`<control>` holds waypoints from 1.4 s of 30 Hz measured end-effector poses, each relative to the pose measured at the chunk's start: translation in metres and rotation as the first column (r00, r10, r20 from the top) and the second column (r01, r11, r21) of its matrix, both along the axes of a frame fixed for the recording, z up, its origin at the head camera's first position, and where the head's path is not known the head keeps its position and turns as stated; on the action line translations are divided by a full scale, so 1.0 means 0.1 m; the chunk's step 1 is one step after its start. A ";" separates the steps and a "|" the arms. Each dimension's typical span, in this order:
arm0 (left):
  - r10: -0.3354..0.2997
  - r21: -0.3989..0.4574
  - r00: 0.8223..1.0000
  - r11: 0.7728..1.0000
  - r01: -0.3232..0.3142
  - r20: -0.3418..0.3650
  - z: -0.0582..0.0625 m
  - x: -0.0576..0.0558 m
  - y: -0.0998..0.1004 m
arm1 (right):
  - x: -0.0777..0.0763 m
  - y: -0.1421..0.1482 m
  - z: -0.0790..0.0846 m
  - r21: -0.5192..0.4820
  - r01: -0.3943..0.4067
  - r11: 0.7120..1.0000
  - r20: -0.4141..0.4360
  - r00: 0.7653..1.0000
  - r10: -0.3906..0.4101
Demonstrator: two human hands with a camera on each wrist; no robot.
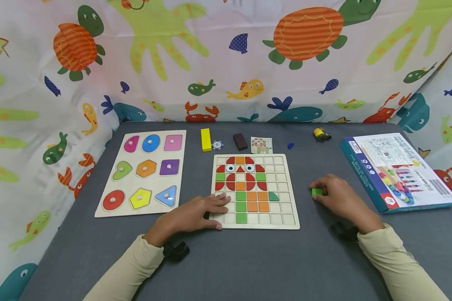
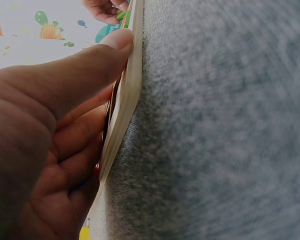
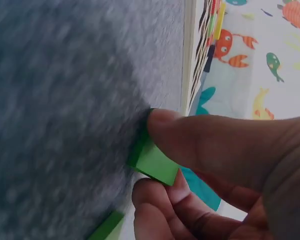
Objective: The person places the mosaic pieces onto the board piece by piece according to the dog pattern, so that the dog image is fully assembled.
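A wooden grid board (image 1: 291, 200) lies on the grey table, partly filled with red, orange and green tiles that form an owl-like figure. My left hand (image 1: 196, 212) rests on its lower left corner, fingers over the cells and thumb at the near edge. In the left wrist view the thumb (image 2: 97, 57) touches the board's edge (image 2: 130, 80). To the right of the board, my right hand (image 1: 339, 195) pinches a green square tile (image 3: 157, 162) between thumb and fingers, close to the tabletop. A second green piece (image 3: 107, 227) lies beside it, partly out of frame.
On the left lies a shape puzzle board (image 1: 111, 209) with knobbed pieces. A boxed game (image 1: 395, 171) sits at the right. Along the back are a yellow block (image 1: 206, 139), a poker chip (image 1: 217, 145), a dark brown block (image 1: 240, 141), a picture card (image 1: 261, 145) and a small toy (image 1: 322, 134).
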State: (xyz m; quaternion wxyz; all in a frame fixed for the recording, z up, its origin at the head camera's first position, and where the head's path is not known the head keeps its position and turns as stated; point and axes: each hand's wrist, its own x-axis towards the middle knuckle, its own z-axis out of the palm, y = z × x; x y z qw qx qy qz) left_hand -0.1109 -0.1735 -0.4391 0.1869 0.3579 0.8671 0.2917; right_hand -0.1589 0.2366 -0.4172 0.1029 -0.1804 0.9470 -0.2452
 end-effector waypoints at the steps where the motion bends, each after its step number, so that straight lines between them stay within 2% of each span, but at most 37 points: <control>1: 0.000 0.001 1.000 1.000 0.000 0.000 0.00 0.00 0.00 | 0.00 -0.02 0.00 -0.009 -0.004 1.000 -0.004 1.000 0.004; 9: -0.009 0.003 1.000 1.000 0.009 -0.005 -0.01 0.00 0.00 | 0.06 -0.29 0.06 -0.106 -0.065 0.992 -0.046 0.997 0.060; 15: 0.001 -0.002 1.000 1.000 -0.001 0.002 0.01 0.00 0.00 | 0.14 -0.56 -0.01 -0.245 -0.203 0.948 0.006 0.977 0.211; 19: 0.003 -0.006 1.000 1.000 -0.003 0.009 0.01 0.01 -0.01 | 0.18 -0.69 -0.04 -0.270 -0.245 0.931 0.036 0.964 0.264; 26: -0.004 0.001 1.000 1.000 0.004 -0.005 0.00 0.00 0.00 | 0.18 -0.77 -0.04 -0.205 -0.240 0.949 0.026 0.968 0.251; 32: 0.009 -0.020 1.000 1.000 -0.009 -0.015 0.01 0.04 -0.02 | 0.19 -0.73 -0.04 -0.202 -0.258 0.945 -0.028 0.966 0.258; 36: 0.020 -0.023 1.000 1.000 -0.020 -0.017 0.02 0.05 -0.03 | 0.16 -0.57 0.04 -0.200 -0.213 0.956 -0.069 0.977 0.204; 42: -0.003 -0.001 1.000 1.000 0.003 -0.022 0.02 0.02 0.01 | 0.10 -0.17 0.15 -0.126 -0.159 0.979 -0.025 0.987 0.157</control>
